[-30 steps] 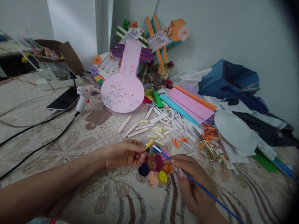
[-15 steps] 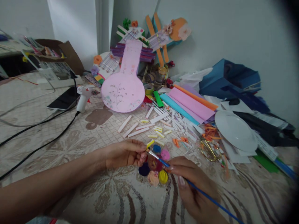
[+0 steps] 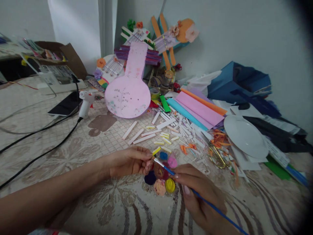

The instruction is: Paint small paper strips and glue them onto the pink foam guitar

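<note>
Between the fingertips of my left hand (image 3: pixel 135 160) is a small yellow-painted strip (image 3: pixel 156 150), its free end sticking out to the upper right. My right hand (image 3: pixel 199 192) is closed round a blue paintbrush (image 3: pixel 168 170); the brush tip meets or nearly meets the strip beside my left fingertips. Beneath both hands sits a round paint palette with wells of yellow paint (image 3: pixel 170 185), peach paint (image 3: pixel 159 187), dark blue paint (image 3: pixel 150 178), pink paint (image 3: pixel 172 162) and blue paint (image 3: pixel 163 156). Just beyond lie several white strips with yellow edges (image 3: pixel 166 140).
A pink guitar-shaped cutout (image 3: pixel 127 96) leans at the back. To the left are a white glue gun (image 3: pixel 85 102) with its cord and a phone (image 3: pixel 65 104). Scissors (image 3: pixel 217 156), paper sheets (image 3: pixel 199 109) and a white plate (image 3: pixel 244 137) lie to the right.
Both hands stay almost in place. The brush has shifted very slightly along the yellow strip, and the whole view has drifted a little.
</note>
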The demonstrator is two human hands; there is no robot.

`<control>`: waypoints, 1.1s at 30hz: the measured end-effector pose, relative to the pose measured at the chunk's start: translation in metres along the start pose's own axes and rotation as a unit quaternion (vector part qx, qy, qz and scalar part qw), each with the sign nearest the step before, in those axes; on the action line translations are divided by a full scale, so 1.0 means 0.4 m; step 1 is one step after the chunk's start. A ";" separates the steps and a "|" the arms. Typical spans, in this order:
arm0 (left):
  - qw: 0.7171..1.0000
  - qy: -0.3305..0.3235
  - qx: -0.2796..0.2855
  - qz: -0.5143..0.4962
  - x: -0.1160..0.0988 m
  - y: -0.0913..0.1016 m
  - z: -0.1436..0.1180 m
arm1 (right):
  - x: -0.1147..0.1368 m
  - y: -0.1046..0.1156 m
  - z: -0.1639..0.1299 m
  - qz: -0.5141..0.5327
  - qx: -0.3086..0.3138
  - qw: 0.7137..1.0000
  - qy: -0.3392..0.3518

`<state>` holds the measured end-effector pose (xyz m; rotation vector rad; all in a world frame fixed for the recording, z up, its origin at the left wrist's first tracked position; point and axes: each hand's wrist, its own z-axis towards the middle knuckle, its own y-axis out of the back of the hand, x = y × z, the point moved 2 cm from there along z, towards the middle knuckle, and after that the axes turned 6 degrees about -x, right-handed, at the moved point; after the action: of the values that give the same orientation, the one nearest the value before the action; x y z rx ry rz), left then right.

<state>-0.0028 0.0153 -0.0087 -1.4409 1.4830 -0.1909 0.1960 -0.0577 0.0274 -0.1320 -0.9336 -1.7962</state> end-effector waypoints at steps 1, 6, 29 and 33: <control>1.000 -0.004 0.000 0.004 0.000 0.000 -0.001 | -0.002 0.001 -0.003 -0.009 -0.008 1.000 -0.005; 0.999 -0.010 0.012 0.038 -0.002 -0.001 -0.006 | -0.017 0.013 -0.016 -0.041 -0.059 0.996 -0.049; 0.632 -0.393 -0.144 0.652 -0.074 -0.039 -0.069 | -0.029 0.024 -0.022 0.038 -0.165 0.980 -0.107; 0.572 -0.417 -0.138 0.693 -0.067 -0.037 -0.065 | -0.029 0.020 -0.025 0.010 -0.105 0.992 -0.073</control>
<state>-0.0178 0.0199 0.0282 -0.0446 1.3568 1.5358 0.2113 -0.0565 0.0190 -0.4081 -0.8399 -1.8825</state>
